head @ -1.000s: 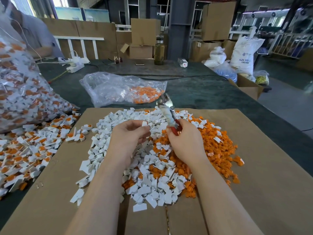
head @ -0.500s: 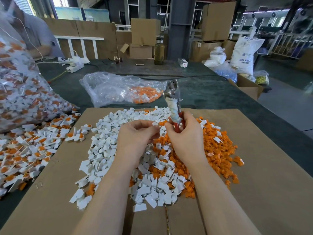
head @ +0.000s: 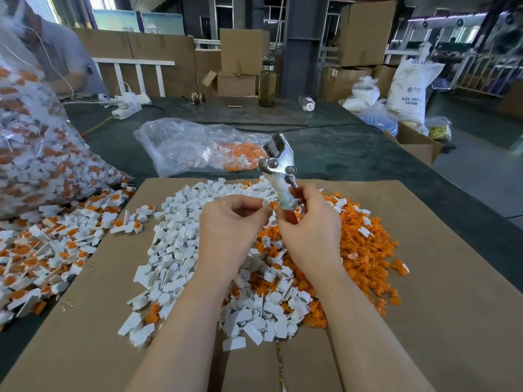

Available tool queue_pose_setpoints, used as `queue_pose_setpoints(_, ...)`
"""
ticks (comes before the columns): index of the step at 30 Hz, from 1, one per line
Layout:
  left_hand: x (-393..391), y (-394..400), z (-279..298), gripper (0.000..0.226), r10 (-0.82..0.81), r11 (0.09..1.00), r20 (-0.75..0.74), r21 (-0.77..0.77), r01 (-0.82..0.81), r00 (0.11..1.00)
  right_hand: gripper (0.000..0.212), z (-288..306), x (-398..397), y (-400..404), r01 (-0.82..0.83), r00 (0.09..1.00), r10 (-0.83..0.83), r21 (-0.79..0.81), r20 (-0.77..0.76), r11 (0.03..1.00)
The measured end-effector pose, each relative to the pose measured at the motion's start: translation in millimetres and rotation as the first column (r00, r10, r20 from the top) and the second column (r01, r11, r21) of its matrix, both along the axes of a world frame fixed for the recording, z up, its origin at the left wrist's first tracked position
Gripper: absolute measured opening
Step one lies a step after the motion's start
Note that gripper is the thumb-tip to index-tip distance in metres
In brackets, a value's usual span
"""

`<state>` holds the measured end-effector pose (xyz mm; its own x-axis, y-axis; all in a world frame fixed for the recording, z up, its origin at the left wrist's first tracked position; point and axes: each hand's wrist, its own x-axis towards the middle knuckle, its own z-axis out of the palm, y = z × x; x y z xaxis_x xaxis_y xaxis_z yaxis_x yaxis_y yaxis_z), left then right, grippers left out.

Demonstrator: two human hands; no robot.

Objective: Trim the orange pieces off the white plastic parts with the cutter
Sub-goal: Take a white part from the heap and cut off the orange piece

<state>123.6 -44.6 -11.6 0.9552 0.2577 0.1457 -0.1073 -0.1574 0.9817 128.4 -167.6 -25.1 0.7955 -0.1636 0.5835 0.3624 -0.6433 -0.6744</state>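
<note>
Small white part with an orange piece (head: 268, 205) pinched at the fingertips of the left hand (head: 230, 227), raised above the heap, touching the fingertips of the right hand (head: 308, 224). Cutter (head: 278, 165) gripped in the right hand, fingers curled round its red handles, metal head pointing up and away, blades well above the part.

Directly below, on the cardboard sheet (head: 424, 306): heap of trimmed white parts (head: 175, 250) toward the left and near side, heap of cut orange pieces (head: 365, 250) toward the right, mingled where they meet under the wrists.

Left of the cardboard, loose spread of untrimmed white-and-orange parts (head: 42, 256) on the dark table (head: 353, 157), spilling from the mouth of a large clear bag (head: 36, 148), bulging with more of the same.

Beyond the cardboard, a second clear plastic bag (head: 192, 145) lying flat and crumpled, mostly slack, with a clump of orange pieces at its right end.

At the table's far edge, a tall bottle (head: 267, 86) of yellowish liquid, standing upright. Off the right side, an open cardboard box (head: 418, 142), contents unclear, and a white sack (head: 410, 89) printed ABS.
</note>
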Motion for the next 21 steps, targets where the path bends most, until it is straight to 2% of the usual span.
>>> queue_pose_setpoints(8,-1.4,-0.4,0.0,0.017,0.011,1.000,0.026,0.007,-0.011,1.000,0.024,-1.4,1.9,-1.7,-0.038,0.998,0.041,0.041,-0.055,0.998)
queue_pose_setpoints(17,1.8,0.1,-4.5,0.012,0.079,0.997,0.019,-0.012,-0.079,0.997,0.026,0.9,0.3,-2.6,-0.124,0.980,0.131,0.057,-0.150,0.991)
queue_pose_setpoints(21,4.3,3.8,-3.9,0.010,0.093,0.992,0.013,-0.091,-0.092,0.996,0.015,4.4,1.1,-8.2,-0.181,0.956,0.206,0.130,-0.210,0.975)
